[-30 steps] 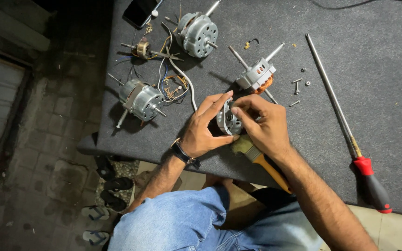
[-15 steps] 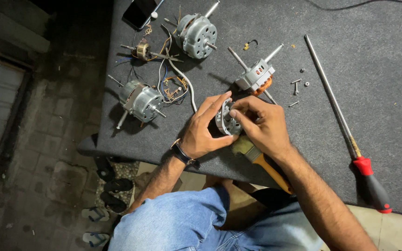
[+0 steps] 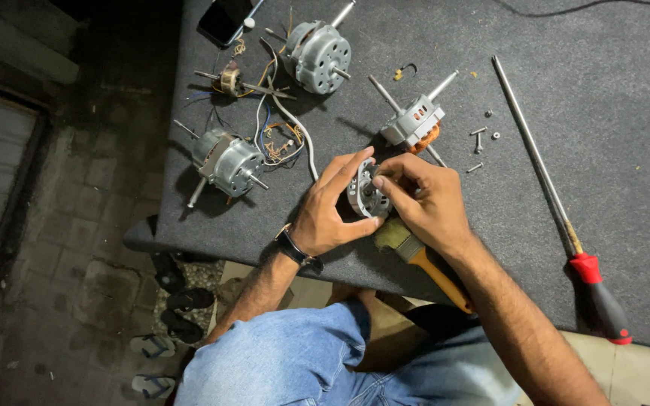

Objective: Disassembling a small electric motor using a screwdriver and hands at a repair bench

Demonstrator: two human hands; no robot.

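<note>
1. The left hand (image 3: 330, 213) and right hand (image 3: 421, 197) both grip a small round grey metal motor housing (image 3: 365, 192) above the dark grey felt-covered worktop (image 3: 581, 113); fingers hide most of it.
2. A yellow-handled paintbrush (image 3: 415, 256) lies partly hidden beneath the right hand.

A single head-worn camera looks steeply down from close above onto the dark grey felt-covered table (image 3: 581, 113), its near edge, and the person's lap; the dim floor at left is hard to read.
</note>
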